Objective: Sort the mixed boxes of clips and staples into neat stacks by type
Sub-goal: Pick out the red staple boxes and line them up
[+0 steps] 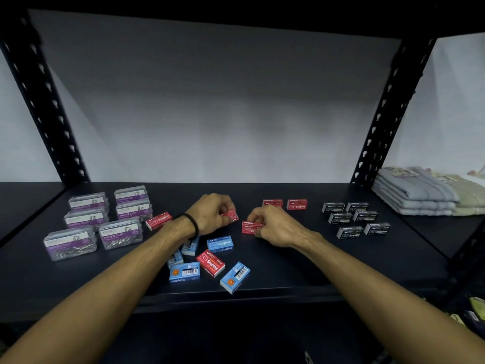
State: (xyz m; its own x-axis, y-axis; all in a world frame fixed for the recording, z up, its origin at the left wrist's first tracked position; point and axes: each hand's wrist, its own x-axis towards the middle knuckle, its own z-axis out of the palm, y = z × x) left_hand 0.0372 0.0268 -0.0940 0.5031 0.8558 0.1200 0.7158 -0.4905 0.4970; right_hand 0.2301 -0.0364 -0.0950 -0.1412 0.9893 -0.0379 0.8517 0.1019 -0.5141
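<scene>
My left hand (212, 210) grips a red staples box (232, 215) at the shelf's middle. My right hand (273, 225) holds another red staples box (248, 227) just to its right. Two red boxes (284, 204) stand side by side behind. One red box (158, 220) lies by my left wrist and one more (210, 262) sits among several blue staples boxes (220, 243) at the front. Clear paper clip boxes (105, 219) with purple labels are grouped at the left. Black staples boxes (354, 219) sit in rows at the right.
The dark shelf board (301, 271) has black slotted uprights at both back corners (380, 114). Folded grey and green cloths (425, 193) are piled at the far right. A lower shelf with small items shows at the bottom right (475, 311).
</scene>
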